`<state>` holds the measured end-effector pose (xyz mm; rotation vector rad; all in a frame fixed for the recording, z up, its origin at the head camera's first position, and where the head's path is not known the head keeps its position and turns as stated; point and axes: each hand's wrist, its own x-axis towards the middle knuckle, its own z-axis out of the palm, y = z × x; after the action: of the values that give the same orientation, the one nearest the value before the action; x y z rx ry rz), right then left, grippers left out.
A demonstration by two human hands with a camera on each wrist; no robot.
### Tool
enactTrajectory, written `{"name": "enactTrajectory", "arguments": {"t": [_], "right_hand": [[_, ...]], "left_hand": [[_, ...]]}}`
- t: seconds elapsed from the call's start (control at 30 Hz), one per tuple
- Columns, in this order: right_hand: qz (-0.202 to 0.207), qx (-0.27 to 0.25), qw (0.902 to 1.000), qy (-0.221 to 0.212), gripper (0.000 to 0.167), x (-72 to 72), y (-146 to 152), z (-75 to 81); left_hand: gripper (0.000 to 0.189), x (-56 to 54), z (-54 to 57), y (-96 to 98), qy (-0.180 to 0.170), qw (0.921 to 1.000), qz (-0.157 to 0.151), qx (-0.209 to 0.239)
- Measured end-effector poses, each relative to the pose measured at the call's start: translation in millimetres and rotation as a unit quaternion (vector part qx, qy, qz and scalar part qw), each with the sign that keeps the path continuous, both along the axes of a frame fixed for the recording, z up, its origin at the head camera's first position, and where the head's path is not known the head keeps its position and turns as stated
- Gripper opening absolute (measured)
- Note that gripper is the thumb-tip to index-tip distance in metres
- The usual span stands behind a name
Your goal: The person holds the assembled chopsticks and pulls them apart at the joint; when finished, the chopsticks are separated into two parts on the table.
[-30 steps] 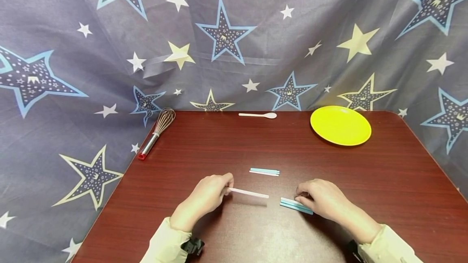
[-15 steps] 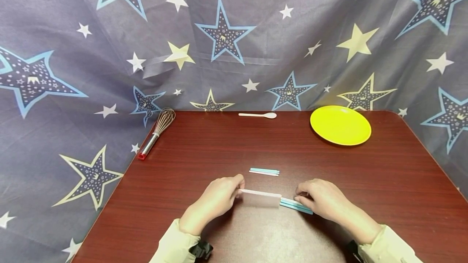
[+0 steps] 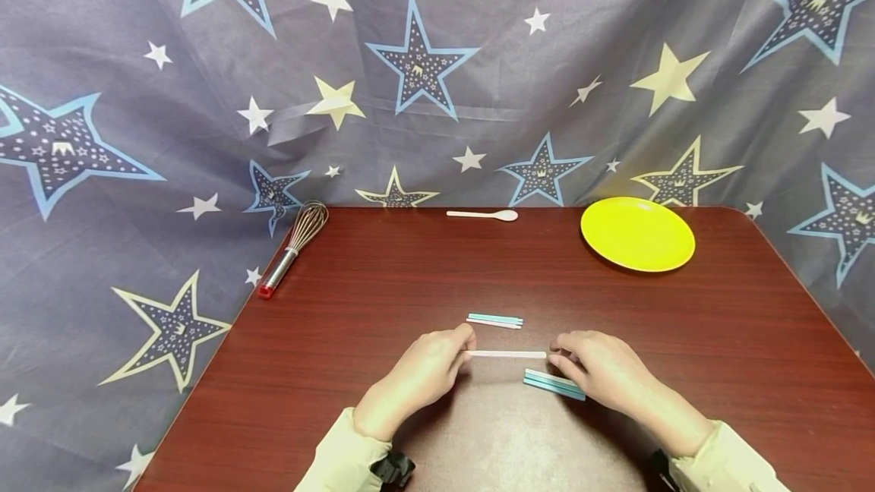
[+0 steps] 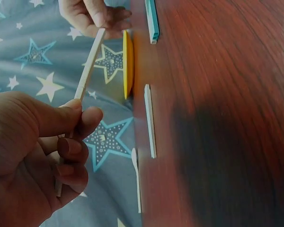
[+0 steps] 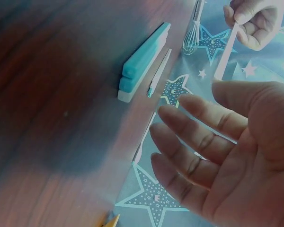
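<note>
A slim, straight white stick [image 3: 509,354] is held level above the table by my left hand [image 3: 427,370], which pinches it near one end between thumb and fingers. Its other end reaches to my right hand [image 3: 601,367], right by the thumb tip; I cannot tell whether they touch. The right hand's fingers [image 5: 194,142] are loosely bent and spread, gripping nothing. Below the white stick, a bundle of teal and white sticks [image 3: 554,385] lies on the table just left of the right hand. Farther back lies a smaller-looking group of light blue and white sticks [image 3: 495,321].
On the dark red wooden table [image 3: 383,272], a whisk [image 3: 294,249] lies along the left edge. A white spoon [image 3: 481,215] lies at the back edge, and a yellow plate [image 3: 638,234] sits at the back right. A star-patterned cloth [image 3: 437,150] hangs behind.
My left hand has moved to the right with the white stick, whose far end now reaches the right hand. The right hand has stayed nearly in place, its thumb now clear of the bundle.
</note>
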<state>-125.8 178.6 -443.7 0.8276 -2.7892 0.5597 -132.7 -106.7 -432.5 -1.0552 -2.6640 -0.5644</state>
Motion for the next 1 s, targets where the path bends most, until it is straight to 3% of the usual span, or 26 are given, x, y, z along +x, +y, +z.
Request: {"name": "enactTrajectory", "arguments": {"t": [0.2,0.57,1.0], "right_hand": [[-0.009,0.001,0.9999,0.008,0.008,0.0,-3,0.6],[0.017,-0.011,0.9997,0.010,0.011,0.1,-11,-1.6],[0.053,-0.032,0.9980,0.009,0.026,2.2,-20,-0.9]], "left_hand": [[0.012,-0.1,0.2,8.7,-0.029,0.9994,0.010,-0.014],[0.011,-0.3,1.8,20.0,-0.049,0.9985,0.008,-0.022],[0.010,-2.1,-1.9,32.4,-0.043,0.9988,0.023,-0.003]]}}
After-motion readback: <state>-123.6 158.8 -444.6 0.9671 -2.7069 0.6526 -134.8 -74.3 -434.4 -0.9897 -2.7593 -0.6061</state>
